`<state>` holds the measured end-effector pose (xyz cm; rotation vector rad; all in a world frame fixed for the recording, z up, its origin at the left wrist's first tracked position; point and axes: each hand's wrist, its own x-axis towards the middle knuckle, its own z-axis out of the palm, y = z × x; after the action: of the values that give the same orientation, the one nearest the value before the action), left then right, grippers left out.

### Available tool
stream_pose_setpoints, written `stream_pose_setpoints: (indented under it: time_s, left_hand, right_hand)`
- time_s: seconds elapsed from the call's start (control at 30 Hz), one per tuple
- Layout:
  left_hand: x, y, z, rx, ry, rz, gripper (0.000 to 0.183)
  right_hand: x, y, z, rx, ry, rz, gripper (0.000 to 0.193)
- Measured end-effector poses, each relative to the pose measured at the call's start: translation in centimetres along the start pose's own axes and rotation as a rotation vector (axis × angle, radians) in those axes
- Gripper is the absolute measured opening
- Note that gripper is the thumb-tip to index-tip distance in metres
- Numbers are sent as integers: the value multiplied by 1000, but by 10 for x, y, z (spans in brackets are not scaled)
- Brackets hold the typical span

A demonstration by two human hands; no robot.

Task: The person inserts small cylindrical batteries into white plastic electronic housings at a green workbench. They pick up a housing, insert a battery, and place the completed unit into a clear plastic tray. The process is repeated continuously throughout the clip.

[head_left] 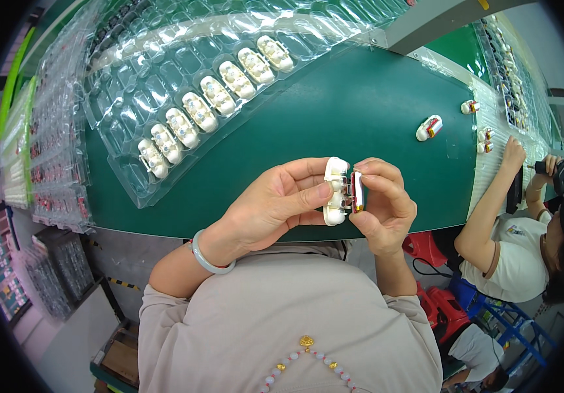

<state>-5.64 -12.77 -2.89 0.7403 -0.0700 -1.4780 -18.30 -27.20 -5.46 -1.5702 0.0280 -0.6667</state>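
Note:
Over the near edge of the green table, my left hand [282, 196] pinches an oval white plastic housing [334, 213] between thumb and fingers. Its open inner side is turned toward my right hand. My right hand [385, 203] grips a small red circuit board with a silvery-white block [359, 191] between thumb and fingertips. Board and housing are close together; whether they touch or are joined by wires I cannot tell. Ahead to the left, a clear plastic tray [139, 193] carries a diagonal row of several similar white housings [200, 111].
A white housing with a red part [430, 128] lies on the green table [360, 98] to the right. Beyond it are smaller pieces [485, 139] by a white ribbed strip [488, 177]. A co-worker's arm [491, 203] reaches in there. Stacked clear trays [59, 144] stand left; a grey metal post [419, 29] crosses the far side.

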Motion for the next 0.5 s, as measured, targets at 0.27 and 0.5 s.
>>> stream_pose_setpoints:
  time_s: [0.27, 0.5]
  left_hand:
    - [-3, 2, 0, -33, 7, -5, 41]
    - [-5, 1, -3, -64, 9, -1, 42]
  right_hand:
    - [-8, 2, 9, 187, 79, 190, 42]
    - [-8, -1, 12, 212, 96, 235, 42]
